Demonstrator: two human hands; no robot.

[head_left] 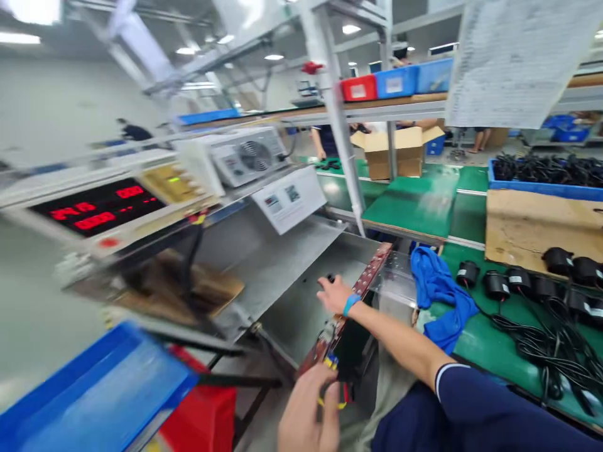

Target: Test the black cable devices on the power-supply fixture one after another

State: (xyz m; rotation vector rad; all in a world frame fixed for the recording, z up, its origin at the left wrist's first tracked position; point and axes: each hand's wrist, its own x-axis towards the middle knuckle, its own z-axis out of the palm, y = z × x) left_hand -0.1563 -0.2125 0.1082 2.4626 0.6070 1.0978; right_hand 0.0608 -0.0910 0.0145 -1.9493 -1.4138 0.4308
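My right hand (335, 295), with a blue band at the wrist, reaches over a grey metal tray (296, 314). Its fingers are bent around a small black part (331, 278), whose kind I cannot make out. Beneath that wrist runs a reddish-brown strip (372, 270) with rows of metal studs. My left hand (308, 408) is low in front, blurred, with thumb and fingers curled toward each other. Beside its fingertips are blue-and-yellow pieces (331, 361) and a red and yellow piece (346, 394). What lies between those fingers is unclear.
A meter with red digits (98, 207) stands at left, above a blue bin (98, 389) and a red bin (202, 414). At right are a blue cloth (436, 295) and several black cylindrical parts with cables (497, 284) on a green bench. A metal post (336, 119) rises ahead.
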